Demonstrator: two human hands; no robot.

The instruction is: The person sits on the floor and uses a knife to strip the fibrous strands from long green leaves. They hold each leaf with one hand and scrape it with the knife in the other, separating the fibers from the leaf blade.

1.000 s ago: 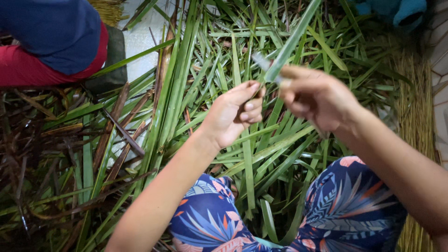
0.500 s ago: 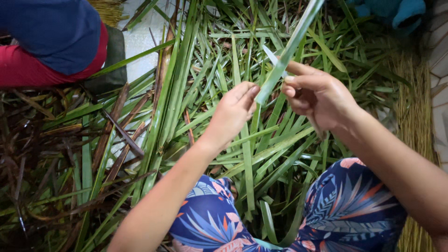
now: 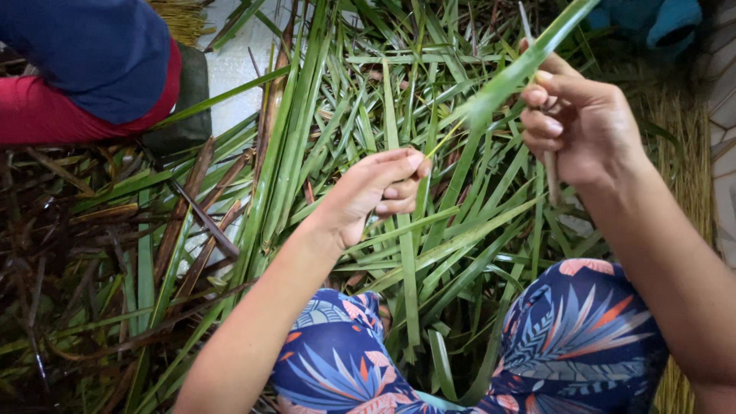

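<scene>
My right hand (image 3: 586,126) is closed around a long green leaf blade (image 3: 521,70) that runs up to the top right. A pale thin stick (image 3: 551,178) pokes down from the same fist. My left hand (image 3: 376,195) is lower and to the left, its thumb and fingertips pinching a thin yellow-green strip (image 3: 443,140) that stretches up to the leaf blade. The hands are about a hand's width apart, above a pile of long green leaves (image 3: 399,253).
My legs in blue floral cloth (image 3: 583,337) lie at the bottom. Another person in a blue top and red garment (image 3: 84,69) sits at the top left beside a dark bag (image 3: 188,103). Dried brown leaves (image 3: 69,253) cover the left. A straw mat (image 3: 678,153) lies on the right.
My hands have moved apart: the left dropped down and left while the right rose to the right. A thin strip now stretches between the leaf and my left fingers.
</scene>
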